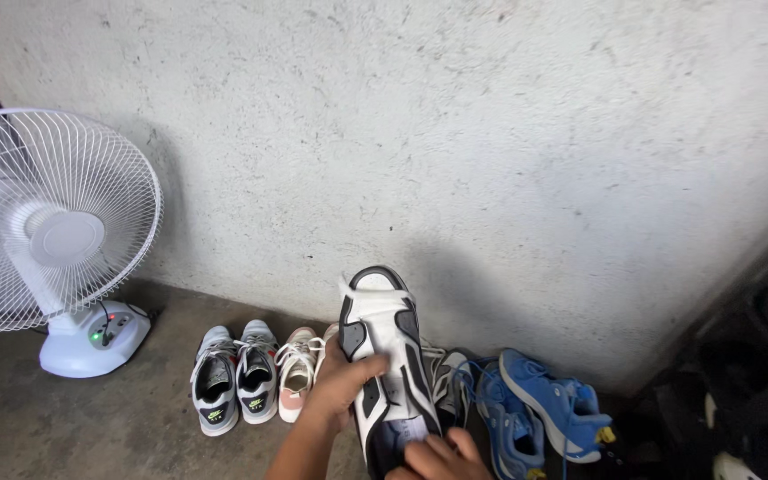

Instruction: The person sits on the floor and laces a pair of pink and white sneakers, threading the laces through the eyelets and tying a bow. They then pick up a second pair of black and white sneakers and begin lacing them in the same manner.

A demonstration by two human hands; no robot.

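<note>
At the left stands a white fan (51, 231). Low in the middle, the left hand (341, 384) grips a black-and-white shoe (384, 356); the right hand (442, 455) pinches its bottom end. It might slip onto the blue shoes (535, 409).

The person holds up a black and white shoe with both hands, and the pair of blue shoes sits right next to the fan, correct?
Not quite. In the head view the blue shoes lie right of the held black and white shoe, far from the fan. The grey shoes sit nearest the fan.
</note>
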